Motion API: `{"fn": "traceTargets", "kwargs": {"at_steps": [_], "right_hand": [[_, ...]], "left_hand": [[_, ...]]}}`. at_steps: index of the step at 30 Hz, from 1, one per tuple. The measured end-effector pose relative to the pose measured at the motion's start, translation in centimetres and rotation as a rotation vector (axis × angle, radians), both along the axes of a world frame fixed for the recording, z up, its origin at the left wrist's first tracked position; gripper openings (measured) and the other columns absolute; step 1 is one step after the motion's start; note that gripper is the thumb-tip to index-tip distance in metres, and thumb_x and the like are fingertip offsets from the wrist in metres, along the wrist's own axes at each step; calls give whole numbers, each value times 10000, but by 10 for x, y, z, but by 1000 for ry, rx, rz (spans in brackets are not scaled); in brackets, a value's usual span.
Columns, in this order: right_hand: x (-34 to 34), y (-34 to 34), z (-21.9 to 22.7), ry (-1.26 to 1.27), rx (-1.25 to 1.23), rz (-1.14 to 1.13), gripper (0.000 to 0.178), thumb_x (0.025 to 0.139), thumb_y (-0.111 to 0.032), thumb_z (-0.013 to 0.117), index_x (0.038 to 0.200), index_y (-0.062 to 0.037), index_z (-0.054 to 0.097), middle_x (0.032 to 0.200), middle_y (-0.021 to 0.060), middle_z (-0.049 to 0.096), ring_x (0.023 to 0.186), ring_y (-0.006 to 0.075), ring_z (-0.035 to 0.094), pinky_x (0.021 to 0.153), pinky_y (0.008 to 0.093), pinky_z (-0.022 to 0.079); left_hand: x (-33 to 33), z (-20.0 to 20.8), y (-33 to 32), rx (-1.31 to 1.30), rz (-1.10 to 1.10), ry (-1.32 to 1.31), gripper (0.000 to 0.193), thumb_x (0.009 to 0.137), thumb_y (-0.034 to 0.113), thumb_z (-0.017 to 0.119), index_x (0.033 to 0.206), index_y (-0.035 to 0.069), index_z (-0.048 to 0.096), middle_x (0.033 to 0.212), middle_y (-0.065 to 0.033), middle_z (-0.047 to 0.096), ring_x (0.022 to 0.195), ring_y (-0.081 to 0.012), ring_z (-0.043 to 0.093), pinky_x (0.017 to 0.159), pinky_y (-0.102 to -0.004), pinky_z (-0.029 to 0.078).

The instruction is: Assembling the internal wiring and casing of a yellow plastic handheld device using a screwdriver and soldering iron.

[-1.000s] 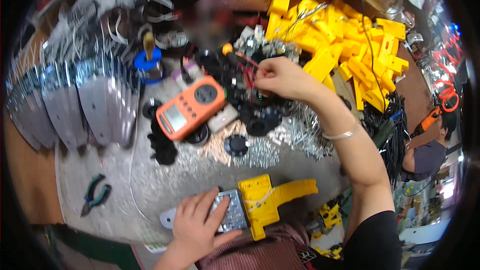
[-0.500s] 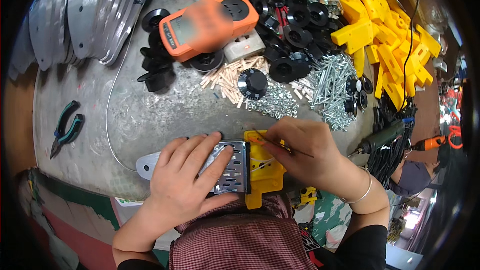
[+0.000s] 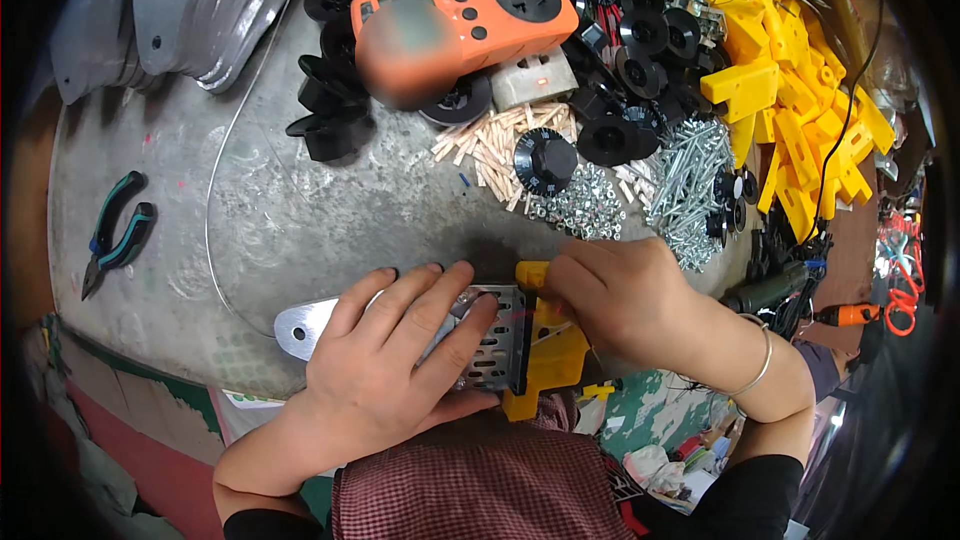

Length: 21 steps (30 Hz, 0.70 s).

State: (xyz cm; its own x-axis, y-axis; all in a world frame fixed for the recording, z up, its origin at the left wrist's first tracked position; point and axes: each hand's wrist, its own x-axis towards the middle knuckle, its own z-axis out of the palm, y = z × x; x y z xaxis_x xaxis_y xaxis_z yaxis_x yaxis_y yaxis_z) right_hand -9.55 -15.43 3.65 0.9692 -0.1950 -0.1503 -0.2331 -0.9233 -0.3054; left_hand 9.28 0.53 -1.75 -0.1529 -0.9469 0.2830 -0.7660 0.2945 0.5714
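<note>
Fabric [image 3: 460, 480] in dark red check is nearest, filling the bottom. Left hand [image 3: 375, 370] lies spread over a slotted metal plate [image 3: 495, 355] at the near edge of the bench [image 3: 270, 200], which butts against a yellow plastic piece [image 3: 555, 352]. Right hand [image 3: 620, 300] is apart from it, curled over that yellow piece; honestly can't tell if it's gripping something. Past those: teal-handled pliers [image 3: 140, 232] to the left, loose nuts [image 3: 590, 205], a black dial [image 3: 550, 162], screws [image 3: 690, 185], an orange meter [image 3: 480, 32], yellow parts [image 3: 800, 105] heaped back right.
</note>
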Motion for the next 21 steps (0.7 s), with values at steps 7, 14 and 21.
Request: {"fn": "traceTargets", "kwargs": {"at_steps": [7,14,21], "right_hand": [[-12,3,-5,-66,174,-239,146,790,-105,680,885,-40,590,748,66,607,623,218,652,504,336,496],[-46,2,42,-641,455,-725,389,949,-249,516,742,32,689,654,56,591,532,122,460,522,252,346],[-43,15,36,-181,623,-809,302,976,-151,517,808,38,683,687,107,630,674,149,648,591,276,490]], "left_hand": [[-1,0,-2,-19,-7,-18,737,641,495,781,1228,89,600,1276,-159,573,1084,-336,584,917,-466,445],[-5,10,0,-58,12,-53,642,672,534,750,1100,63,659,1220,-149,599,1117,-336,563,962,-525,411],[-55,22,-3,-18,-45,-285,523,689,475,734,978,42,676,1190,-127,582,1171,-335,531,1027,-570,358]]}}
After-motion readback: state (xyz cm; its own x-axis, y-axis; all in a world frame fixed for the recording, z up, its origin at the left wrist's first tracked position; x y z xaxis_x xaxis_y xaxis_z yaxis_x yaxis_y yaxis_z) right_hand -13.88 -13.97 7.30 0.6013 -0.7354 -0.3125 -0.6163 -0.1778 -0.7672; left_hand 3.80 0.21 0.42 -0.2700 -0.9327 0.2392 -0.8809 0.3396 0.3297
